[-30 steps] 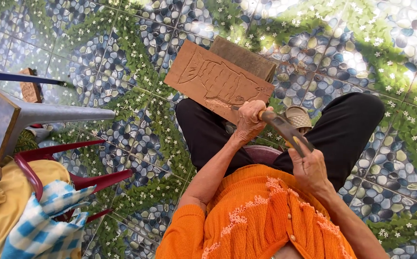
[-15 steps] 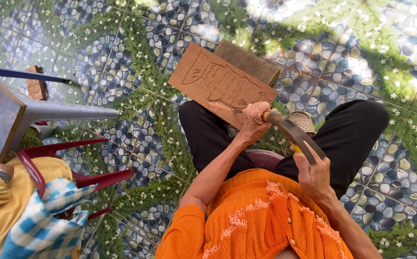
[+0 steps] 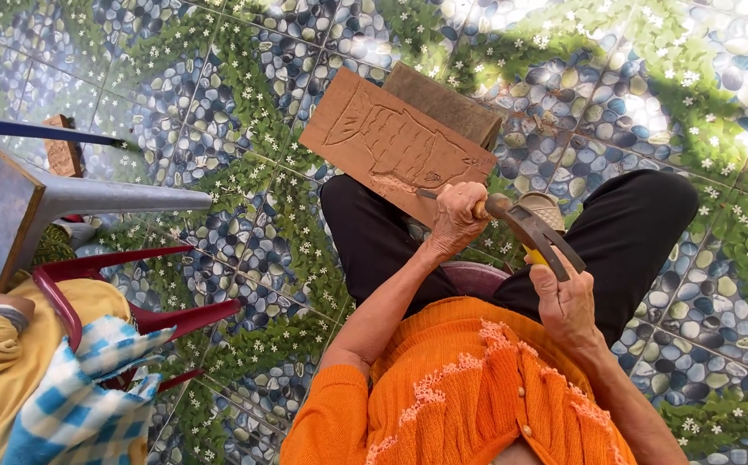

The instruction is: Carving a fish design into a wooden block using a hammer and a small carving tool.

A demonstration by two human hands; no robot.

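2 hands work: left grip (image 3: 456,220) clamps chisel (image 3: 443,200), right grip (image 3: 567,297) clamps hammer (image 3: 533,232).

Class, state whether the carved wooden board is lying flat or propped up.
Propped up: the carved wooden board leans tilted against the person's leg, over a second plank.

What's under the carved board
A thicker wooden block shows under the carved board's far edge, with the tiled floor around it. The near end rests toward the person's lap, but the left hand covers the contact.
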